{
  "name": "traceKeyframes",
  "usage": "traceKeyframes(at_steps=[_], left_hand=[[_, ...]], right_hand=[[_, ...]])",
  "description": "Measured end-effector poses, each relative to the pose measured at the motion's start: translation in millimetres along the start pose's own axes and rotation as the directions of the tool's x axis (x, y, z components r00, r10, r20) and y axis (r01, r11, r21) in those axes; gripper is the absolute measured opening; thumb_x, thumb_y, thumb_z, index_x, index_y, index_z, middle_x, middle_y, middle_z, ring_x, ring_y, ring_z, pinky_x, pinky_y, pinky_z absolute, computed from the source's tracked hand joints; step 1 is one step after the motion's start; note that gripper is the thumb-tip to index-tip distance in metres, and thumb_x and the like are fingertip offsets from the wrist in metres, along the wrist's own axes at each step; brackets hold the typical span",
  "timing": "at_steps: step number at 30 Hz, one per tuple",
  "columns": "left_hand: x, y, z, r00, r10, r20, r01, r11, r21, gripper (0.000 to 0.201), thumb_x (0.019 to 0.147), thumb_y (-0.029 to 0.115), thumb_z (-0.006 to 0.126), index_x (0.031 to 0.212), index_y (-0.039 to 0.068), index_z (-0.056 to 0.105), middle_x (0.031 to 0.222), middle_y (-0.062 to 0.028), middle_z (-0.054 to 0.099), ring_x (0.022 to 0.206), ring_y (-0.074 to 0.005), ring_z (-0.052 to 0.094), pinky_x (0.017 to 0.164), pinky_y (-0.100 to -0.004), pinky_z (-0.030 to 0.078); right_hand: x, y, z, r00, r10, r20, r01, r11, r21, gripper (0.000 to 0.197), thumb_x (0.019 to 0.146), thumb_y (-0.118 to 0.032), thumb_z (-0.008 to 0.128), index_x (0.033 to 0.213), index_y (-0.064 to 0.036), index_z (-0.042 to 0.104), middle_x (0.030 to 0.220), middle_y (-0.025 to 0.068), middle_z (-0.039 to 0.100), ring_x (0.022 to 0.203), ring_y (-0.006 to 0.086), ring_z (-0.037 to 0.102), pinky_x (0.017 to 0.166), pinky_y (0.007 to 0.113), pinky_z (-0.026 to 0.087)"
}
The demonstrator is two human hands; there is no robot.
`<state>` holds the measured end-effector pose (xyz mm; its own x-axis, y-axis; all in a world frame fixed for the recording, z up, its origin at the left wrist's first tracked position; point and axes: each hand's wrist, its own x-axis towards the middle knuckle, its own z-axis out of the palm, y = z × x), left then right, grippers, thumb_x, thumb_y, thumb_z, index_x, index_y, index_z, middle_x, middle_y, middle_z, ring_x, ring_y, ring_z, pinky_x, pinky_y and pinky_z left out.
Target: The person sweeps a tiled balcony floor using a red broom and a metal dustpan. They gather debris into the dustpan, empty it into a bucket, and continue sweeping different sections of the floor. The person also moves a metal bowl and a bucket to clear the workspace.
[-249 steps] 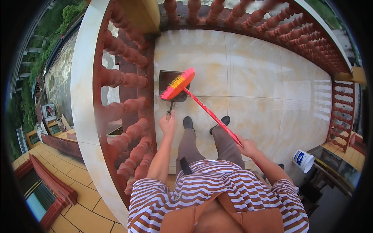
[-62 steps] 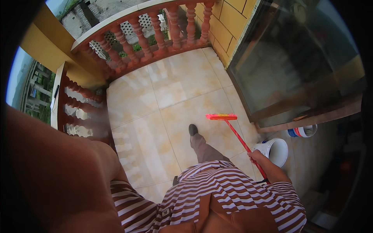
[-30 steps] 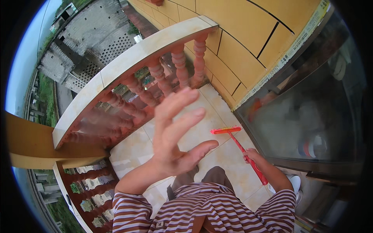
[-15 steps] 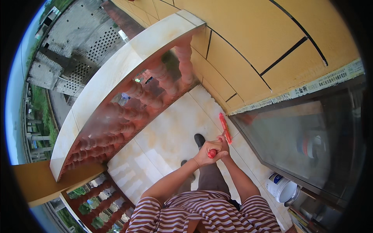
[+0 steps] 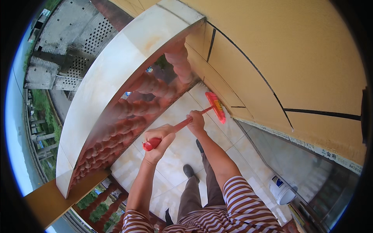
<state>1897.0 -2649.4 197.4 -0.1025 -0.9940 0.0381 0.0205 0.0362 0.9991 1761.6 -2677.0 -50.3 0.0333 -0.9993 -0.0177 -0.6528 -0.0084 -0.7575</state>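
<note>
A broom with a red handle and a red, bristled head (image 5: 215,106) slants across the middle of the view. Near the handle's upper end, my left hand (image 5: 160,139) is closed round it, and the red tip pokes out below the fingers. Further down the handle, my right hand (image 5: 196,120) grips it as well. The broom head rests on the pale floor tiles (image 5: 175,112) close to the base of the yellow wall (image 5: 295,70).
A curved balustrade with a white stone top (image 5: 112,70) and reddish balusters (image 5: 128,116) runs along the left. At the right are a glass pane (image 5: 272,143) and a white bucket (image 5: 283,190). My feet, in dark shoes (image 5: 189,171), stand on the tiles.
The broom head has moved away from me toward the corner by the wall. My hands, close together before, are now apart along the handle, the left hand further left.
</note>
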Motion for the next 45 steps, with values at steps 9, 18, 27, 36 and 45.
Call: traceKeyframes(at_steps=[9,18,27,36,45], left_hand=[[10,27,-14,0.978,0.201,-0.060,-0.205,0.976,-0.068,0.031,0.075,-0.004,0.064,0.055,0.002,0.042,0.058,-0.0086,0.051,0.054,-0.0227,0.048,0.063,-0.0348,0.046],[-22,37,0,0.956,0.170,-0.239,-0.167,0.985,0.032,0.037,0.079,-0.004,0.066,0.054,0.002,0.040,0.054,-0.0073,0.048,0.051,-0.0226,0.048,0.057,-0.0328,0.044],[-60,34,17,0.868,-0.004,-0.497,0.098,0.982,0.162,0.036,0.086,0.001,0.059,0.056,0.003,0.038,0.057,-0.0061,0.049,0.055,-0.0189,0.048,0.061,-0.0343,0.046],[-73,16,14,0.949,-0.008,-0.315,0.015,1.000,0.019,0.031,0.079,-0.006,0.062,0.057,0.001,0.042,0.060,-0.0066,0.050,0.058,-0.0210,0.051,0.073,-0.0365,0.049],[-140,70,26,0.922,-0.026,-0.386,0.179,0.913,0.367,0.031,0.079,0.002,0.068,0.057,0.002,0.046,0.057,-0.0071,0.051,0.053,-0.0210,0.049,0.057,-0.0334,0.045]], right_hand=[[33,-44,-31,0.990,-0.139,0.040,0.139,0.990,-0.006,0.018,0.075,-0.011,0.063,0.066,-0.0046,0.049,0.075,0.0115,0.055,0.081,0.0340,0.054,0.068,0.042,0.045],[18,-54,-33,0.878,-0.244,0.413,0.232,0.970,0.079,0.016,0.073,-0.012,0.063,0.065,-0.0061,0.051,0.074,0.0088,0.056,0.080,0.0307,0.055,0.067,0.041,0.047],[-24,-54,20,0.821,-0.291,0.491,0.209,0.954,0.215,0.018,0.073,-0.013,0.062,0.064,-0.0056,0.048,0.073,0.0091,0.054,0.083,0.0298,0.056,0.069,0.038,0.048],[-9,-37,-17,0.888,-0.280,0.365,0.286,0.957,0.037,0.015,0.071,-0.010,0.063,0.064,-0.0055,0.051,0.072,0.0094,0.055,0.081,0.0300,0.056,0.066,0.041,0.048],[-145,-99,41,0.633,-0.337,0.697,0.125,0.933,0.337,0.016,0.074,-0.018,0.060,0.066,-0.0070,0.051,0.076,0.0080,0.053,0.082,0.0284,0.055,0.069,0.038,0.047]])
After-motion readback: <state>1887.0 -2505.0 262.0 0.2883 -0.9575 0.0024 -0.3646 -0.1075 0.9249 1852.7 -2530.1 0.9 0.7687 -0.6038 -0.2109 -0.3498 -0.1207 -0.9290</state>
